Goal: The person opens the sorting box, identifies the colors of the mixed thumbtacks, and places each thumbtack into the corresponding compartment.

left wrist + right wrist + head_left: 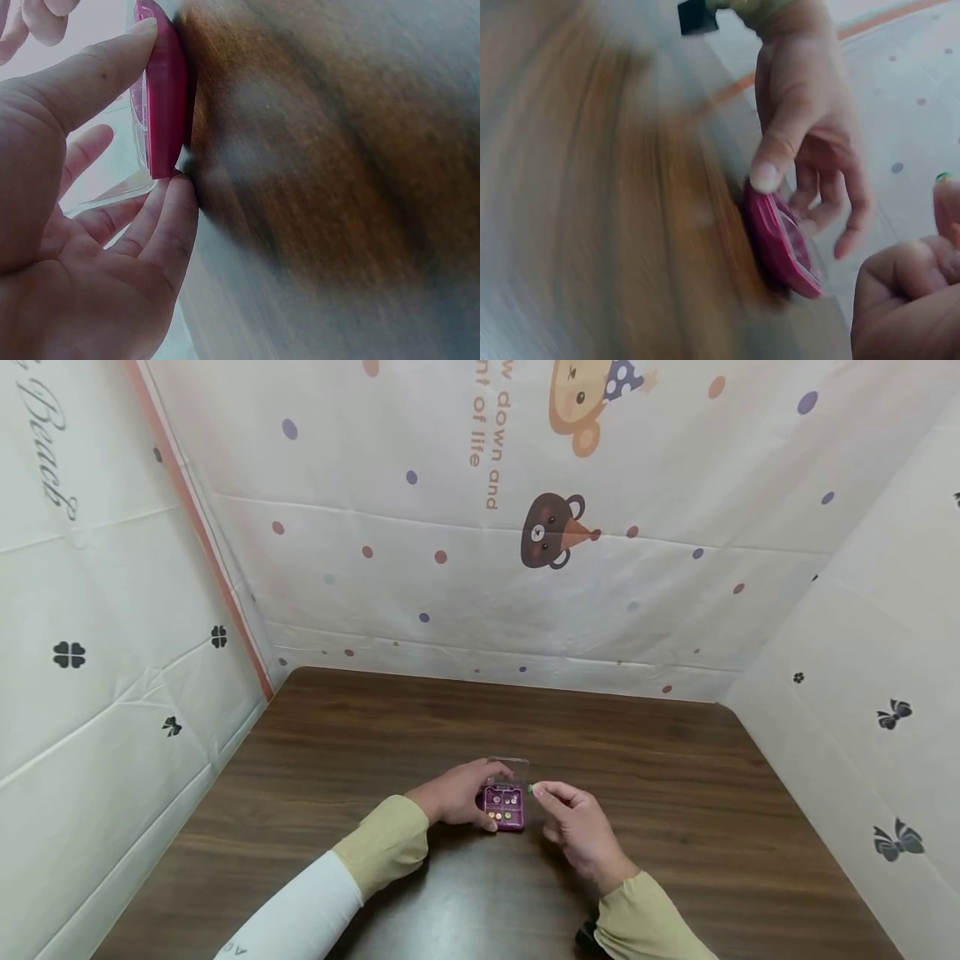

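A small purple compartment box [512,828] stands on the table with its clear lid [519,767] raised at the far side. Several tiny round pieces, some green and some orange or pale, lie in its compartments. My left hand [459,793] holds the box from the left; in the left wrist view its thumb presses one side of the box [166,97] and its fingers lie at the opposite side, near the lid. Just right of the box, my right hand [583,833] pinches a tiny green piece [531,788] between thumb and fingertip, apart from the box.
The brown wood table [675,777] reaches back to a white patterned curtain [360,585]. More patterned sheeting [840,677] closes off the right, and likewise the left. A black object [588,937] shows beside the right sleeve [648,918].
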Demonstrator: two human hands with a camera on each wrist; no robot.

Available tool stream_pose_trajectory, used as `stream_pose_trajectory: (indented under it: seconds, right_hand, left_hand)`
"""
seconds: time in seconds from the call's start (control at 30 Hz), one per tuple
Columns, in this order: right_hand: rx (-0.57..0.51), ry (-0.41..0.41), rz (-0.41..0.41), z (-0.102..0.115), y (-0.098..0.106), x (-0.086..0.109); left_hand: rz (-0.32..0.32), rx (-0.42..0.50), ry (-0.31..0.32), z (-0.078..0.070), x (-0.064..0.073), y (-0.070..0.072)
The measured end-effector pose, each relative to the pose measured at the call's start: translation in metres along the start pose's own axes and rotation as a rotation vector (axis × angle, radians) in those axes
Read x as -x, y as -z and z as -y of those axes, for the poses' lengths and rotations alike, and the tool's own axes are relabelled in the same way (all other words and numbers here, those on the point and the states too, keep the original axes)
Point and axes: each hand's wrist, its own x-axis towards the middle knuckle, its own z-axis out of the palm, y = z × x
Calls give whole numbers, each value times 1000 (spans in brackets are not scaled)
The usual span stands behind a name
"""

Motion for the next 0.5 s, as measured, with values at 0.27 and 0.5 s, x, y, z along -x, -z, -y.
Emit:
stream_pose_trajectory:
  seconds: [0.27, 0.5]
  right_hand:
    - [-345, 26, 301, -6, 1, 5]
    - [-593, 154, 601, -11, -7, 2]
  left_hand:
    - [-6, 0, -10, -2, -1, 0]
    - [-11, -13, -37, -3, 1, 2]
